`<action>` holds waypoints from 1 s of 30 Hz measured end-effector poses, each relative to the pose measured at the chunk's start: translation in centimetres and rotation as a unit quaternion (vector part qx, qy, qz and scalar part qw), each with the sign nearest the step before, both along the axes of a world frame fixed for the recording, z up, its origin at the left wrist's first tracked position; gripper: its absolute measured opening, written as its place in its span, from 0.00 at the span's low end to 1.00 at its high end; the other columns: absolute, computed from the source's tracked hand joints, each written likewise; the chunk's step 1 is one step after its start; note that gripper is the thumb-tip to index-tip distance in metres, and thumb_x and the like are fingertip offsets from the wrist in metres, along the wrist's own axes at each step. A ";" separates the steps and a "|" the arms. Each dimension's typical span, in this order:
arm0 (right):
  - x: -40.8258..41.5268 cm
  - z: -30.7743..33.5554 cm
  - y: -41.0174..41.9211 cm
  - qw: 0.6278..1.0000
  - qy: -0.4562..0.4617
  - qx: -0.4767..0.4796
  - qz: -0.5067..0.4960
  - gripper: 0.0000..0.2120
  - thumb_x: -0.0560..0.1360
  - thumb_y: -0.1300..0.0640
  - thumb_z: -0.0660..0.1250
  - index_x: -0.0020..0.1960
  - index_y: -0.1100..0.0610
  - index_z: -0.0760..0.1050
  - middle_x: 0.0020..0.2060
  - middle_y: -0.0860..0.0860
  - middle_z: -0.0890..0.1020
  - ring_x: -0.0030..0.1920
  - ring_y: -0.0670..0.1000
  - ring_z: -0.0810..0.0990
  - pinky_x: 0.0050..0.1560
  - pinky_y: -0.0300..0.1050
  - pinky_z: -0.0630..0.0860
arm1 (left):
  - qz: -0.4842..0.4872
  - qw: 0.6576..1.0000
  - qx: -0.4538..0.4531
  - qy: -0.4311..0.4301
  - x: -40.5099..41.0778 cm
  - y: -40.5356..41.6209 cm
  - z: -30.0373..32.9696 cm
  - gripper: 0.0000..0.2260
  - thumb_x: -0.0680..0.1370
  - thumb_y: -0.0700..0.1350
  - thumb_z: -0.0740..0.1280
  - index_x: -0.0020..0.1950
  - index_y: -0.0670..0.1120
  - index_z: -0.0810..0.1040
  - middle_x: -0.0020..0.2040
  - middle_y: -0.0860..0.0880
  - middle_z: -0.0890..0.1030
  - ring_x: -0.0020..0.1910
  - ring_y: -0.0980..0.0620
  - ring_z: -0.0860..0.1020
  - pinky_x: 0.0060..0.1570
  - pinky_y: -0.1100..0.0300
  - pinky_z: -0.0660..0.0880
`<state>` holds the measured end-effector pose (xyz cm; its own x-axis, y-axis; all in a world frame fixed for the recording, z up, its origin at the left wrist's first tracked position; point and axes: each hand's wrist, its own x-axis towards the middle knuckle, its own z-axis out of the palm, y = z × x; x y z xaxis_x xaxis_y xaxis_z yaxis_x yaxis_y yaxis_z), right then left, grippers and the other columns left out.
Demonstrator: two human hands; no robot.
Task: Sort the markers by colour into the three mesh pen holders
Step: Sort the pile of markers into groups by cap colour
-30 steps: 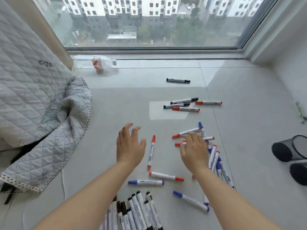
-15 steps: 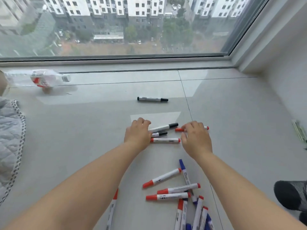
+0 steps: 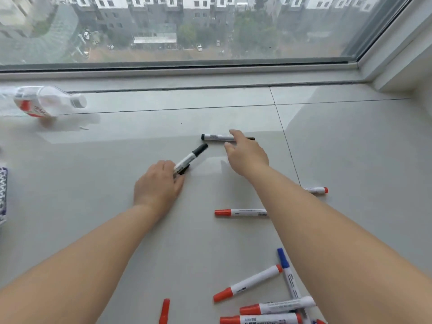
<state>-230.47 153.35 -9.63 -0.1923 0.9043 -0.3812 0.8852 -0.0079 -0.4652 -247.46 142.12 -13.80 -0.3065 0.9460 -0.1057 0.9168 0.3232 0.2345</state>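
My left hand (image 3: 157,183) is closed around black-capped markers (image 3: 190,158) whose caps stick out up and to the right. My right hand (image 3: 246,153) reaches over a lone black marker (image 3: 216,137) lying flat farther back; the fingers touch its right part, and I cannot tell whether they grip it. A red marker (image 3: 240,212) lies below that hand, another red marker (image 3: 316,190) shows beyond my right forearm. Several red markers (image 3: 247,282) and a blue marker (image 3: 288,273) lie at the lower right. No mesh holder is in view.
A clear plastic bottle (image 3: 44,104) with a red label lies on its side at the far left. The window frame (image 3: 210,71) runs along the back and a wall corner stands at the far right. A quilt edge (image 3: 2,195) shows at the left border.
My left hand has picked up the black markers from the small group. My right hand has moved forward from the red marker to the far black marker. The view has tilted forward.
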 end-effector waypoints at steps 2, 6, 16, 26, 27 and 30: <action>-1.1 -0.7 0.7 1.000 -0.017 -0.017 -0.001 0.20 0.79 0.46 0.50 0.71 0.47 0.59 0.62 0.52 0.74 0.57 0.56 0.73 0.45 0.45 0.66 | 0.063 0.998 0.030 0.001 -1.8 -1.2 -0.4 0.13 0.77 0.51 0.61 0.51 0.41 0.72 0.49 0.41 0.75 0.49 0.40 0.73 0.41 0.48 0.69; -2.6 -2.1 0.8 0.998 -0.035 0.000 -0.059 0.17 0.79 0.47 0.48 0.58 0.55 0.68 0.54 0.56 0.77 0.47 0.57 0.72 0.41 0.45 0.64 | 0.079 0.995 0.059 0.005 -2.5 -1.3 -1.2 0.13 0.77 0.50 0.63 0.50 0.39 0.73 0.47 0.41 0.76 0.46 0.40 0.74 0.38 0.49 0.68; -3.2 -0.4 -7.2 0.997 0.055 0.057 0.002 0.10 0.73 0.67 0.53 0.49 0.55 0.63 0.44 0.56 0.73 0.38 0.58 0.69 0.37 0.46 0.63 | 0.059 0.996 0.063 0.019 -2.0 -1.9 -0.3 0.15 0.78 0.50 0.63 0.51 0.38 0.74 0.48 0.40 0.76 0.47 0.41 0.74 0.34 0.52 0.63; -2.7 2.6 -24.0 0.966 0.212 -0.073 -0.132 0.04 0.79 0.58 0.54 0.47 0.50 0.61 0.31 0.49 0.73 0.32 0.48 0.71 0.30 0.45 0.63 | 0.223 0.952 0.054 -0.205 2.7 -15.1 6.2 0.15 0.79 0.55 0.58 0.42 0.44 0.67 0.36 0.48 0.74 0.36 0.43 0.72 0.33 0.55 0.63; -2.6 3.2 -25.2 0.964 0.215 -0.074 -0.137 0.03 0.79 0.57 0.54 0.48 0.51 0.61 0.31 0.50 0.73 0.33 0.49 0.72 0.31 0.46 0.63 | 0.230 0.947 0.050 -0.219 3.0 -16.6 7.0 0.15 0.78 0.55 0.58 0.42 0.44 0.67 0.34 0.49 0.74 0.35 0.43 0.73 0.32 0.56 0.64; -1.9 4.8 -28.8 0.956 0.231 -0.086 -0.161 0.02 0.79 0.56 0.54 0.51 0.50 0.62 0.33 0.51 0.74 0.33 0.50 0.73 0.32 0.45 0.66 | 0.253 0.933 0.040 -0.254 3.5 -20.9 9.0 0.14 0.77 0.56 0.61 0.44 0.45 0.69 0.35 0.50 0.75 0.36 0.45 0.74 0.33 0.57 0.66</action>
<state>-232.38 124.56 -4.81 -0.0995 0.8763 -0.4714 0.5242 -0.3566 -0.7734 -244.01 121.21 -4.79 -0.6448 0.7053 -0.2945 0.4154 0.6468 0.6396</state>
